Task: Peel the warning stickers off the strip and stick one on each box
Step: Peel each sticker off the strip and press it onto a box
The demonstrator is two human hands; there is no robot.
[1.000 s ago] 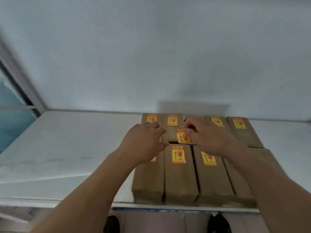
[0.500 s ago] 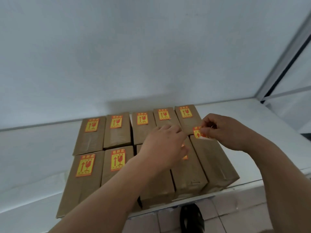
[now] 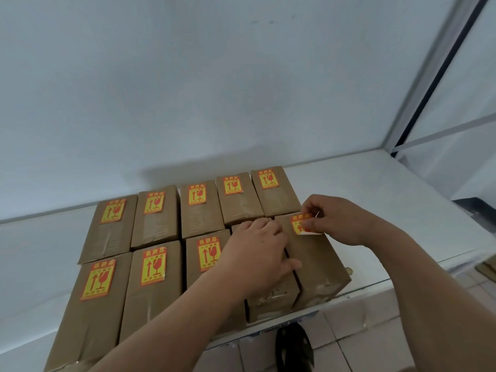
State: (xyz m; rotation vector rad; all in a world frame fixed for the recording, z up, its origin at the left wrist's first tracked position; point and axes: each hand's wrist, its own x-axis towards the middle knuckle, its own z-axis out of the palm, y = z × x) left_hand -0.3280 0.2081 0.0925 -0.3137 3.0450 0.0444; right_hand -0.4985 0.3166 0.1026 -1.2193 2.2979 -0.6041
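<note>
Now pinching a warning sticker [image 3: 302,224] with the right hand [image 3: 339,220], thumb and fingers curled on its right side, over the far end of the front box at the right edge of the shelf [image 3: 319,260]. Touching the box or just above it, cannot tell; lower corner of the sticker showing white. Resting the left hand [image 3: 259,255] flat, fingers relaxed and spread, on the neighbouring front box [image 3: 271,302], thumb reaching over the gap toward the right box, holding nothing.

Standing in two rows of five on the white shelf [image 3: 389,189], all ten brown boxes, close side by side. Carrying already one yellow and red sticker each: the five boxes of the back row [image 3: 197,208], near the wall, and the three front boxes on the left [image 3: 150,285]. Hiding the top of the fourth front box under the left hand, so cannot tell about a sticker there. Sticking out under the front edge of the shelf, a dark shoe [image 3: 294,347] on the tiled floor.
</note>
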